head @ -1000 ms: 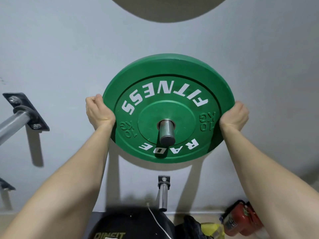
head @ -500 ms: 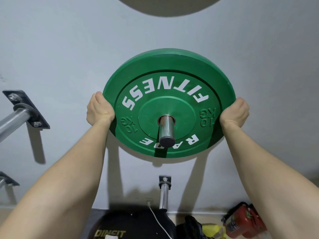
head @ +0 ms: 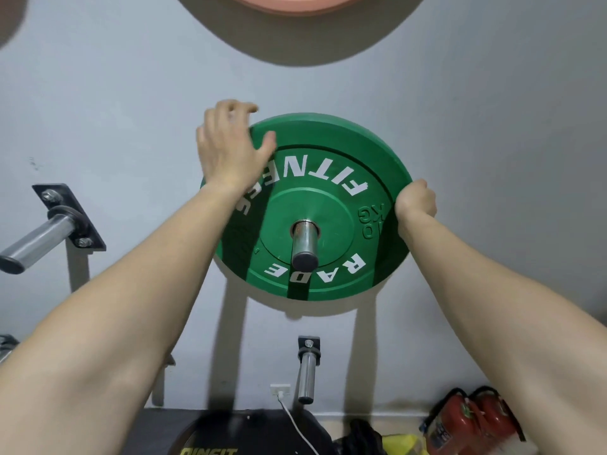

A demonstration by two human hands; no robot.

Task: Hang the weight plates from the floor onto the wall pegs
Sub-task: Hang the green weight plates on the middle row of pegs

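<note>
A green 10 kg weight plate [head: 328, 205] with white lettering hangs on a steel wall peg [head: 303, 244] that passes through its centre hole. My left hand [head: 230, 149] hovers at the plate's upper left rim with its fingers spread and loose, blurred by motion. My right hand [head: 415, 201] grips the plate's right rim with curled fingers. The lower edge of an orange plate [head: 295, 3] hangs higher on the wall. A black plate [head: 230, 441] lies on the floor below.
An empty steel peg [head: 307, 372] sticks out of the wall just under the green plate. Another empty peg [head: 39, 238] on a black bracket juts out at the left. Red fire extinguishers [head: 473, 418] lie on the floor at the right, beside a wall socket with a white cable [head: 295, 425].
My left hand has let go of the plate's left rim and lifted up to its upper left edge with fingers spread. The right hand still holds the right rim.
</note>
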